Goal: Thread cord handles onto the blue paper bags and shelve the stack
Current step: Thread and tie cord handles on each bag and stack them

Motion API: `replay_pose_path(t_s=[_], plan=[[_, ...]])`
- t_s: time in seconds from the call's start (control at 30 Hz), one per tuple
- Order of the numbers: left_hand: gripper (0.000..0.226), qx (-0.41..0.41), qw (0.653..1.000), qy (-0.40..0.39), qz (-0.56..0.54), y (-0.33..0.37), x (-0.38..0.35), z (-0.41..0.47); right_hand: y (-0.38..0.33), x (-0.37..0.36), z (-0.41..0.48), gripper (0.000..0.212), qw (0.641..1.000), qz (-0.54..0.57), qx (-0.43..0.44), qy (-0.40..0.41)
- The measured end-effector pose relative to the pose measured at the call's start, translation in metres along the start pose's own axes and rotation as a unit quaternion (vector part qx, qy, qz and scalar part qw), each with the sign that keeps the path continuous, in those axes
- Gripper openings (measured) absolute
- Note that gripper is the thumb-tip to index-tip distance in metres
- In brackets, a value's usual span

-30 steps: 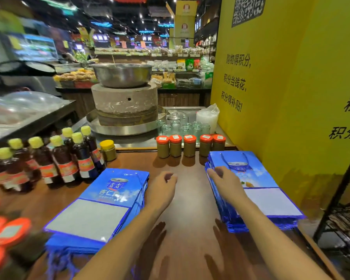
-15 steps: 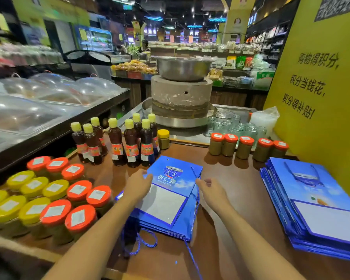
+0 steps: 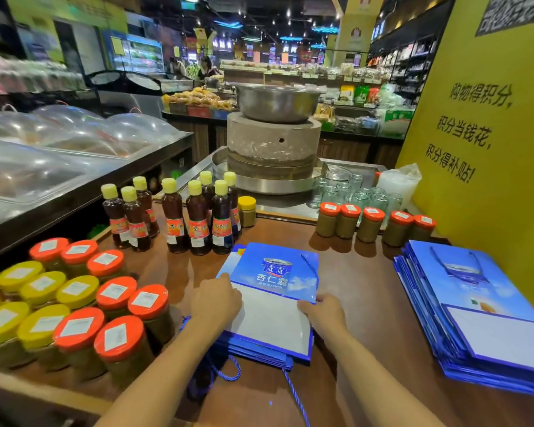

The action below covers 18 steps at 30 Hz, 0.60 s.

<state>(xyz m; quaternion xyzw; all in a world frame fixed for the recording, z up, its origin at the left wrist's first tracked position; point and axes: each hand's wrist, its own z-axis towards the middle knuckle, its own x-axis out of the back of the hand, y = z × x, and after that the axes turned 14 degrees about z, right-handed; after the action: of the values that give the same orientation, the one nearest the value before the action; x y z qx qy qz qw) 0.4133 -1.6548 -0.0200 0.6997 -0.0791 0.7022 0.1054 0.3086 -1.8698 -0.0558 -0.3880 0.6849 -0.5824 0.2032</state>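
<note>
A stack of flat blue paper bags (image 3: 273, 303) lies on the brown table in front of me, blue cord handles (image 3: 225, 371) trailing from its near end. My left hand (image 3: 215, 302) grips the stack's left edge, and my right hand (image 3: 322, 315) grips its right edge. A second, larger stack of blue bags (image 3: 475, 309) rests at the right beside the yellow panel, a cord handle lying on its top bag.
Orange- and yellow-lidded jars (image 3: 74, 315) crowd the left. Dark sauce bottles (image 3: 198, 217) stand behind the stack, and a row of orange-lidded jars (image 3: 373, 223) at the back right. A stone mill with a metal bowl (image 3: 275, 134) sits behind. A yellow sign panel (image 3: 490, 149) walls the right.
My view swung left. My hands left the gap between the two stacks and closed on both sides of the left stack, which now sits squarer.
</note>
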Motion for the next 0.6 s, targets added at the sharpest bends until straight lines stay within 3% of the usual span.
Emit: replay_pose_path(t_s=[0.17, 0.43, 0.5, 0.6], plan=[[0.021, -0.005, 0.995, 0.031, -0.095, 0.013, -0.009, -0.016, 0.008, 0.047, -0.003, 0.023, 0.988, 0.137, -0.055, -0.033], [0.026, 0.036, 0.943, -0.075, -0.323, 0.035, -0.014, -0.010, 0.006, 0.107, -0.021, 0.024, 0.972, 0.223, -0.015, -0.076], [0.029, 0.055, 0.899, -0.103, -0.421, 0.043, -0.006, -0.010, -0.001, 0.120, -0.025, 0.030, 0.972, 0.211, -0.004, -0.101], [0.019, 0.039, 0.802, -0.107, -0.586, 0.052, 0.009, -0.008, -0.018, 0.142, -0.027, 0.035, 0.974, 0.164, 0.006, -0.158]])
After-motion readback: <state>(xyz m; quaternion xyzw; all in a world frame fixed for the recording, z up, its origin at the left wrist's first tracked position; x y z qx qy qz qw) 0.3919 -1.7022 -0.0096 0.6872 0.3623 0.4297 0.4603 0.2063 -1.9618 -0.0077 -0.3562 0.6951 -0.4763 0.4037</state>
